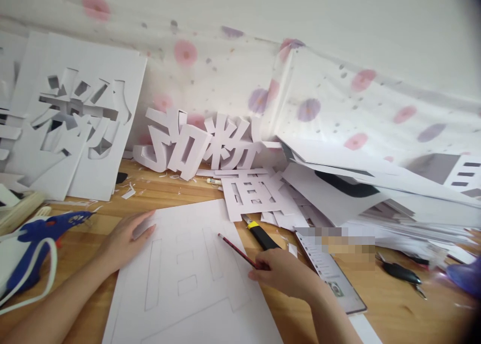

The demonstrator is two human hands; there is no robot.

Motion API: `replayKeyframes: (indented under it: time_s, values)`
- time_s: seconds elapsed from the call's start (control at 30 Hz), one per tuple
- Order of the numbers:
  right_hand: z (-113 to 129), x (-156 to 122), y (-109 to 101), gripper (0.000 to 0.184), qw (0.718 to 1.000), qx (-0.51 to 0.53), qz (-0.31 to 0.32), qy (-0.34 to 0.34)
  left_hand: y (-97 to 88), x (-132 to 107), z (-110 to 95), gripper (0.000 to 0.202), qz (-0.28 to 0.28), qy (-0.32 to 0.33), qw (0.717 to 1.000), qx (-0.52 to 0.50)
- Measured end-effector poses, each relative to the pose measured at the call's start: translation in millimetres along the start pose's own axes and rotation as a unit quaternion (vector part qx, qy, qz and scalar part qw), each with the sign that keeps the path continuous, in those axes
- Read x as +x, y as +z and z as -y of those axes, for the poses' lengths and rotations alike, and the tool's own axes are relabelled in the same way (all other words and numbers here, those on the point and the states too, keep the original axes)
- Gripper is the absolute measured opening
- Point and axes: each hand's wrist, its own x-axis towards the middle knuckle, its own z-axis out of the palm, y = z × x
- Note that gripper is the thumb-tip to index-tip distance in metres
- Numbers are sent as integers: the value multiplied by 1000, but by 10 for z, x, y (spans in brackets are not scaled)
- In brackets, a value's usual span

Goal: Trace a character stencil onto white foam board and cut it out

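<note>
A white sheet [169,279] with pencilled outlines of strokes and boxes lies in front of me. My left hand [130,236] rests at its upper left edge, thumb and fingers apart. In my right hand [285,271] is a dark red pencil [236,250], its tip over the right part of the sheet. Just beyond that hand lies a utility knife [262,234] with a black and yellow handle. A flat white cut-out character [248,194] lies at the sheet's top edge, partly over it.
Standing white letters [180,143] and cut-out boards [93,163] line the back. A blue glue gun [33,244] is at left. At right lie stacked white sheets [376,224], a phone-like screen [326,269] and a black key fob [400,274]. Paper scraps litter the wooden table.
</note>
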Motion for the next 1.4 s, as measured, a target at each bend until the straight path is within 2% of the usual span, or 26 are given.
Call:
replayKeyframes:
  time_s: [0.2, 0.47, 0.67, 0.8, 0.9, 1.03, 1.27, 1.4]
  values:
    - [85, 161, 234, 30, 998, -30, -63, -3, 46, 8, 45, 50, -4, 8, 998, -70]
    - [204, 372, 273, 23, 986, -42, -125, -100, 61, 26, 170, 53, -7, 18, 1000, -23]
    - [292, 794, 291, 24, 984, -62, -163, -41, 51, 36, 153, 55, -1, 10, 1000, -19]
    - [356, 936, 308, 23, 981, -72, -178, 8, 20, 51, 127, 48, -19, -5, 1000, -12]
    - [378, 959, 346, 23, 979, -64, -191, 22, -37, 66, 116, 43, -29, 0, 997, 72]
    - [401, 925, 393, 20, 973, -32, -228, 13, -164, 96, 120, 43, -29, -3, 980, 198]
    - [372, 866, 356, 30, 933, 109, -342, -27, -310, 156, 162, 47, -8, -80, 963, 257]
    - [215, 993, 396, 37, 911, 215, -346, -62, -360, 163, 117, 55, -1, -103, 953, 284]
